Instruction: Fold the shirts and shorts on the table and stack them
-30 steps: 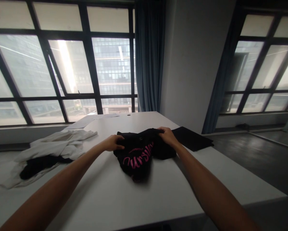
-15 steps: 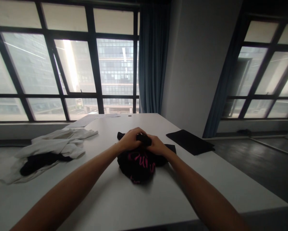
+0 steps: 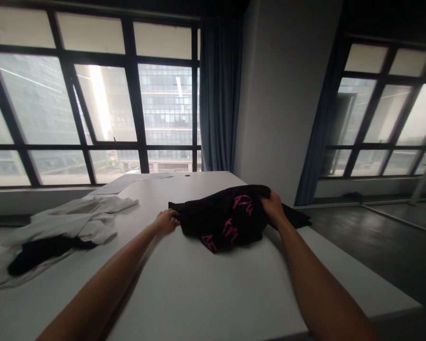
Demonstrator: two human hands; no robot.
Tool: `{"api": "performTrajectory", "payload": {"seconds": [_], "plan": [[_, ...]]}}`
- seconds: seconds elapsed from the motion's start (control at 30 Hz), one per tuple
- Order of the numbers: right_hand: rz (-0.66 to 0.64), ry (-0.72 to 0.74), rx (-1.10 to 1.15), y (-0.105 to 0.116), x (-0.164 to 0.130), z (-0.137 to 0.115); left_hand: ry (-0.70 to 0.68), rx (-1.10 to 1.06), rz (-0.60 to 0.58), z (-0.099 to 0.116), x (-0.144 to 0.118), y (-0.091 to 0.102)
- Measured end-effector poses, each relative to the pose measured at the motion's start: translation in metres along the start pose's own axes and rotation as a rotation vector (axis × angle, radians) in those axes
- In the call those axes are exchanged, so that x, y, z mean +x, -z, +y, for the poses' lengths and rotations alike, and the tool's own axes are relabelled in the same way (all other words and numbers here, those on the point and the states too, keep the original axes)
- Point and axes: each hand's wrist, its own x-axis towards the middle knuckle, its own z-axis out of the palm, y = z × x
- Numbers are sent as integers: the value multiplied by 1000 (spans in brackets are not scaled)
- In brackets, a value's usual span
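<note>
A black garment with pink lettering is spread sideways between my hands, its lower edge hanging in loose folds over the table. At its left corner, my left hand pinches the cloth with the fingertips. My right hand grips the upper right end and holds it raised off the table. What kind of garment it is cannot be made out from the bunched cloth.
The white table runs toward the windows. A rumpled light grey garment lies at left, with a black cloth piece on it. Paper sheets lie farther back. A flat black item shows partly behind my right hand.
My hands have moved apart, the left one leftward and the right one rightward. The black garment went from a bunched heap to being stretched out between them.
</note>
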Motion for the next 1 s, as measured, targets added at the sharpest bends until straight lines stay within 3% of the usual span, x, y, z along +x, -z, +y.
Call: {"api": "performTrajectory", "payload": {"seconds": [0.1, 0.2, 0.37, 0.53, 0.57, 0.63, 0.7, 0.77, 0.8, 0.87, 1.0], "plan": [[-8, -47, -1, 5, 0, 7, 9, 11, 64, 10, 5, 1], [11, -62, -19, 9, -1, 10, 5, -13, 117, 15, 0, 20], [-1, -103, -33, 13, 3, 12, -5, -31, 230, 1, -33, 94], [-24, -130, 85, 15, 7, -3, 114, -103, 181, -35, -83, 177], [-79, -151, 115, 17, 5, -8, 151, -65, 182, -42, -91, 188], [-350, -251, 135, 21, -2, -16, 198, 71, 195, -52, -103, 202], [-753, -404, 67, 25, -9, -22, 211, 203, 177, -55, -111, 205], [-1006, -507, -83, 24, -12, -24, 203, 248, 118, -54, -118, 199], [-1027, -517, -163, 21, -12, -23, 193, 249, 68, -53, -122, 194], [-938, -448, -266, 8, -7, -20, 176, 250, -70, -52, -131, 183], [-743, -199, -307, -41, -4, -12, 168, 262, -307, -49, -145, 160]]}}
